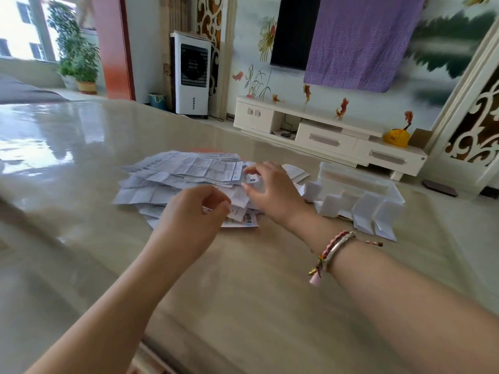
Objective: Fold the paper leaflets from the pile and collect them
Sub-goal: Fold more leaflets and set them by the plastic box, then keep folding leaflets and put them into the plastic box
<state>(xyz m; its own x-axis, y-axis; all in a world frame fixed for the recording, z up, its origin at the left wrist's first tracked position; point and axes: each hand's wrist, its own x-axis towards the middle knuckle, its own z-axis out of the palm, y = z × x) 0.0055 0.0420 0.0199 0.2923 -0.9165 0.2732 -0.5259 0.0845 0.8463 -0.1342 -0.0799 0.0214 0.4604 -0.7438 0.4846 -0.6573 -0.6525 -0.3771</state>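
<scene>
Pile of unfolded leaflets (pixel 186 176) lies mid-table (pixel 81 147), spread flat. Left hand (pixel 194 211) at pile's near edge, fingers curled, pinching a leaflet (pixel 239 197) btwn thumb & fingertips. Right hand (pixel 270 190) just right of it, over pile's right side, fingers bent onto papers; firm grasp or only touching — can't tell. Bracelets (pixel 334 249) on right wrist. Right of pile: folded leaflets (pixel 370 211) standing beside a clear plastic box (pixel 353 179).
</scene>
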